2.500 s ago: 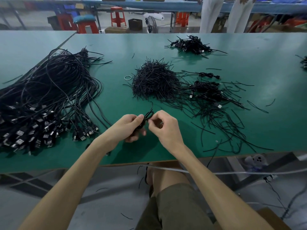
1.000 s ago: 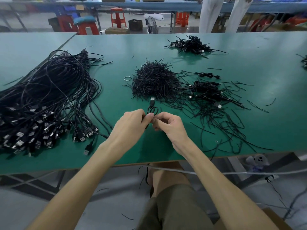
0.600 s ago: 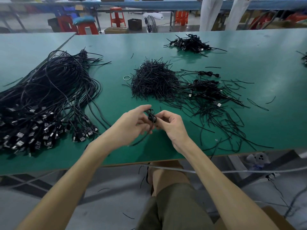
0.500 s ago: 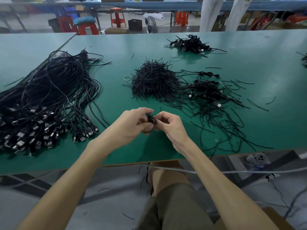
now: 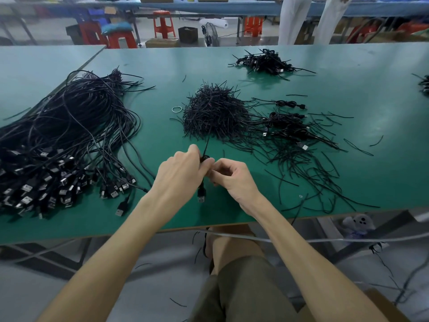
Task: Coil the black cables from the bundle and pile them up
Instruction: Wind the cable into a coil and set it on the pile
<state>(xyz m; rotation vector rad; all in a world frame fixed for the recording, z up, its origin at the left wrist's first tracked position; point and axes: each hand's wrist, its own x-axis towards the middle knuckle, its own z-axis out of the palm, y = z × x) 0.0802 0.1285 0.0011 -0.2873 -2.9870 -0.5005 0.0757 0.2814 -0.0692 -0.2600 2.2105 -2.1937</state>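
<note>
- Left hand (image 5: pixel 178 175) and right hand (image 5: pixel 232 180) meet above the near edge of the table (image 5: pixel 167 140), fingers of both curled and pinched on a black cable (image 5: pixel 201 194); its plug hangs below them.
- Loose cable bundle (image 5: pixel 69 126) lies to the left.
- Beyond, a heap of short ties (image 5: pixel 213 112).
- Farthest, a pile of coiled cables (image 5: pixel 264 62).

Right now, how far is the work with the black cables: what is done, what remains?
Done: a few coiled cables lie right of the heap of short ties, and a small pile sits farther back. In hand: the left hand and right hand pinch one cable, its plug hanging down. Left: most of it, the big loose bundle on the left.
</note>
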